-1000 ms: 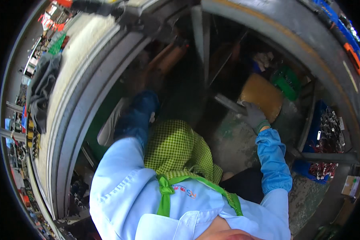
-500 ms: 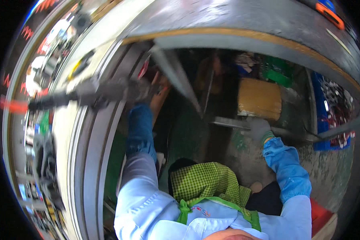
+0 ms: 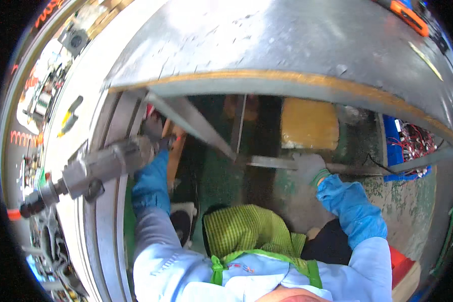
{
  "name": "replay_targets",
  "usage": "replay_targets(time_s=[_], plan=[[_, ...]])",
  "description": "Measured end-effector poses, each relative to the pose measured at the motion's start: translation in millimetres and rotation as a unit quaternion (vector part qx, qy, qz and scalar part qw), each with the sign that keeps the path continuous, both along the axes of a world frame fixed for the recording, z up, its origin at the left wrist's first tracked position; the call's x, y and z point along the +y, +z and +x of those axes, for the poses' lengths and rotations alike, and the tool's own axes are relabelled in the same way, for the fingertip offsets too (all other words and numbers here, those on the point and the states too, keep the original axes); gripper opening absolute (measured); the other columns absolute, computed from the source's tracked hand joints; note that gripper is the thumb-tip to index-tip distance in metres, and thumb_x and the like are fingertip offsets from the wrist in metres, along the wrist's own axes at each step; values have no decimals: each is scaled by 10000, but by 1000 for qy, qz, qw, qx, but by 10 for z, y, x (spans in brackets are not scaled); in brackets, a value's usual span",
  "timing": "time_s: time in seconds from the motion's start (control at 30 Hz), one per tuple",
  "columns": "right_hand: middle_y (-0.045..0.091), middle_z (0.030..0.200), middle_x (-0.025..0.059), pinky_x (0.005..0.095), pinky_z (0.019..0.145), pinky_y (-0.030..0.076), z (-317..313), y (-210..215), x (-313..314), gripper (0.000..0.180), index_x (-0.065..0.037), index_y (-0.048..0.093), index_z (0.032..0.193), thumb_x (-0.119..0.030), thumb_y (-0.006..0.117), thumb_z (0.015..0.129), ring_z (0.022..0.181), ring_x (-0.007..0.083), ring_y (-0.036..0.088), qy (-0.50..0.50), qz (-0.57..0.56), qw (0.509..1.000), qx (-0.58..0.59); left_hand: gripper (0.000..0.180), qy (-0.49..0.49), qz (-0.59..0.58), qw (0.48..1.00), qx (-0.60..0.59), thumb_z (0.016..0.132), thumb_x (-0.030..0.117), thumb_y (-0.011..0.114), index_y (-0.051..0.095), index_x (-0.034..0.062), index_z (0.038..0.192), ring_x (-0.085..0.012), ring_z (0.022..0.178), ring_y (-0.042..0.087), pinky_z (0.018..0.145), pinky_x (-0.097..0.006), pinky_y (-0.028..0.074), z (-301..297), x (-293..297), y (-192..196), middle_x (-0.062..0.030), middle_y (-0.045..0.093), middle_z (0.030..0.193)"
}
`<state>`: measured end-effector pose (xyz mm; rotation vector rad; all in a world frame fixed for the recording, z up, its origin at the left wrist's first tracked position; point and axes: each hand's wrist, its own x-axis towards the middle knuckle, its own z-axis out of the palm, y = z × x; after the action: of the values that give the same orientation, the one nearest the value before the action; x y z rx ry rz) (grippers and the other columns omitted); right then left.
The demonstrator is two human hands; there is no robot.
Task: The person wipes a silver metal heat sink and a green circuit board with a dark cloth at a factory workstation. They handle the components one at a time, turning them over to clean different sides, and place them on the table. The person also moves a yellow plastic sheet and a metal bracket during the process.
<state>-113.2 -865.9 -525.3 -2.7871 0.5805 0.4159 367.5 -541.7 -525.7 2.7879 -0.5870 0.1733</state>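
Under a grey steel table (image 3: 287, 45), left hand (image 3: 153, 146) grips a power tool (image 3: 93, 168); right hand (image 3: 309, 167) clasps a metal bar (image 3: 272, 162) above the green floor (image 3: 221, 176).

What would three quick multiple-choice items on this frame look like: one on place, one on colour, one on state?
1. Where is the power tool?
A. At the person's left, by the metal frame
B. On the floor at the right
C. On the blue bin

2. What colour are the sleeve covers on both forearms?
A. Red
B. Blue
C. White

3. What is the right hand doing?
A. Hanging free
B. Resting on the apron
C. Gripping a flat metal bar

Answers: 1 A, the left hand holds the grey tool beside the frame rail. 2 B, both sleeve covers are blue. 3 C, the gloved fingers close on the bar's end.
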Motion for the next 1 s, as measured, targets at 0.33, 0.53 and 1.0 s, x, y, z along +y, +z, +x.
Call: replay_targets(time_s=[0.33,0.53,1.0], plan=[[666,926,157,470,721,529,-40,-86,-11,540,-97,560,1127,-525,600,800,833,354,659,51,-8,998,-29,484,-149,-116,982,14,842,207,608,502,37,1282,-377,1181,467,1025,-433,369,-1268,-317,272,-205,510,1260],[472,1337,205,558,993,380,-132,-35,4,694,-123,431,1362,-483,617,799,1191,412,490,65,-33,996,-45,346,-260,-70,963,-12,763,84,630,618,43,1106,-349,1059,549,909,-444,432,-2391,-558,1112,-177,601,1118],[512,1313,198,484,968,436,-1377,1482,230,617,-88,534,1283,-522,516,844,1155,359,542,67,147,967,197,341,-482,-132,847,181,729,125,666,574,109,1057,-318,995,584,807,-439,466,-4373,-704,4334,-99,599,1069]])
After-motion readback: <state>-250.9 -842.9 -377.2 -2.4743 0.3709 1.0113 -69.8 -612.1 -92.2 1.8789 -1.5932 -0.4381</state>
